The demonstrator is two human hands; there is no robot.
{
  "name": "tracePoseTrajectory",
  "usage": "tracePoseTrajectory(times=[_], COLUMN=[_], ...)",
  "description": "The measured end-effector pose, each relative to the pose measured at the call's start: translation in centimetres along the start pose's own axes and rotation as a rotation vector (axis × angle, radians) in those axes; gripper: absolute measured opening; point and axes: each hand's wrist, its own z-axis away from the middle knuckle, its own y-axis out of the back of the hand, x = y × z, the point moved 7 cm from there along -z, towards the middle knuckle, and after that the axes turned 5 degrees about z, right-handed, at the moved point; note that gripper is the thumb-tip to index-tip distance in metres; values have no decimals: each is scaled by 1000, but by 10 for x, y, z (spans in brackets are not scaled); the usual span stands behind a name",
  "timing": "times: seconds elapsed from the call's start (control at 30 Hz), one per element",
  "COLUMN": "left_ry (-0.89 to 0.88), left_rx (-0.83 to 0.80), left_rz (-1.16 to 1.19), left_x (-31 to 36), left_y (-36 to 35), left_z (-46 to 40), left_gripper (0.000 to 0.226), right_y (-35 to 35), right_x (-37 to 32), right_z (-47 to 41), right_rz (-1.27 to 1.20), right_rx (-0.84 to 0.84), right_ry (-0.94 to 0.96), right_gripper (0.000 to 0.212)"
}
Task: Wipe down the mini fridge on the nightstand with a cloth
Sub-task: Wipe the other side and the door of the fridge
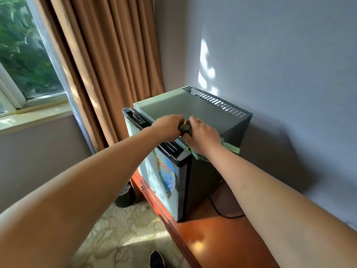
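nightstand (222, 240) carries closed mini fridge (185, 107); both hands grip cloth (230, 147).

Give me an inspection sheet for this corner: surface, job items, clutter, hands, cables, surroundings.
Surface: wooden nightstand, glossy, a sunlit patch on its top.
Job's things: mini fridge stands on the nightstand against the wall, door shut, sticker on the door; green cloth bunched at the fridge's near top edge.
Clutter: dark bin on the carpet beside the nightstand.
Hands: left hand and right hand both grip the cloth, fingers curled, over the fridge top.
Cables: black cable lies on the nightstand beside the fridge.
Surroundings: brown curtain, window, plain wall, patterned carpet, a shoe.
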Motion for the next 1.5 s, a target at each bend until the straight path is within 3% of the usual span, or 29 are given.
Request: tracePoseTrajectory(times=[0.3, 0.43, 0.57, 0.67, 0.77, 0.9, 0.97, 1.13, 1.4, 1.5], left_ry=[60, 162, 317, 465, 613, 753, 777, 799, 786, 795], left_rx=[41, 166, 356, 428, 380, 343, 295, 386, 517, 532], left_rz=[57, 128, 138, 278, 489, 1206, 1398, 1607, 1674, 1838], left_x=[-2, -46, -92, -110, -116, -100, -93, -97, -108, -109], left_y=[14, 21, 10, -3, -26, -70, -92, -131, -175, -189], left_z=[75, 116, 170, 209, 233, 253, 254, 253, 253, 248], left_gripper=[11, 14, 30, 31, 29, 25, 18, 24, 65, 62], right_y=[11, 14, 4, -15, -39, -67, -81, -104, -141, -147], right_x=[-37, -87, -139, -168, -187, -193, -194, -186, -184, -194], right_z=[34, 37, 41, 48, 60, 72, 79, 86, 93, 90], right_rz=[-66, -189, -152, -102, -34, -26, -38, -60, -54, -56], right_rx=[-168, -218, -286, -324, -333, -351, -383, -436, -586, -634], right_ry=[63, 124, 219, 264, 289, 261, 265, 242, 212, 247], right_gripper=[31, 39, 57, 58, 49, 46, 47, 49, 56, 63])
